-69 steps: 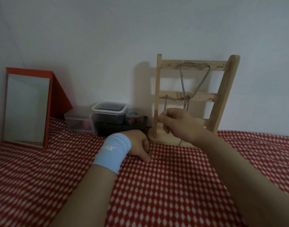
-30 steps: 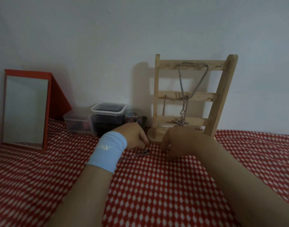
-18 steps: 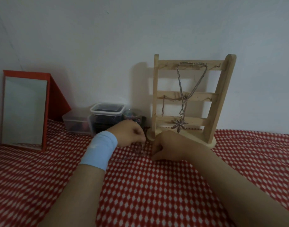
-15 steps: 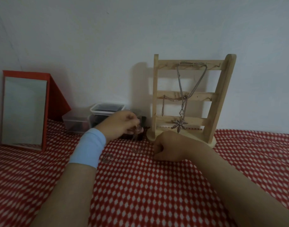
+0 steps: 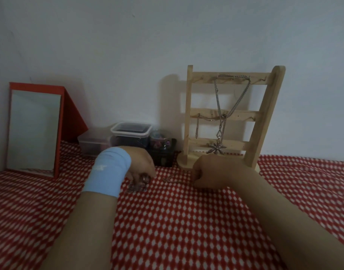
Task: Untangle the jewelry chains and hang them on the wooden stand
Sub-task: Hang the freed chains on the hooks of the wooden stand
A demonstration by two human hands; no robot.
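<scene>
My feed shows the counter (image 5: 177,230) under a red cloth with white diamonds, its far edge against a pale wall. At the far left corner a tall mirror in a red frame (image 5: 34,131) leans back. Right of centre along the far edge a pale wooden ladder-shaped stand (image 5: 264,123) sits upright on its round base.

The right hand (image 5: 212,172) rests on the cloth just in front of that base, fingers curled into a fist. I cannot tell whether it pinches anything. The left hand (image 5: 143,162), with a light-blue wristband (image 5: 108,172), is lowered near the middle of the counter, its fingers curled down and pinching the top of a tangled silver chain (image 5: 137,187) heaped on the cloth beneath it. A thin strand with a small charm (image 5: 168,179) lies on the cloth between the two hands, and I cannot tell if it reaches the right one.

Between mirror and stand on the far edge are a clear lidded plastic box (image 5: 131,131), a lower clear box (image 5: 93,142) left of it, and a small round jar (image 5: 160,141) on a black box (image 5: 163,158).

A long silver necklace (image 5: 218,102) hangs from the stand's top rail, its star-shaped pendant (image 5: 216,149) at the lowest rail. A shorter chain (image 5: 197,125) hangs from the second rail.
</scene>
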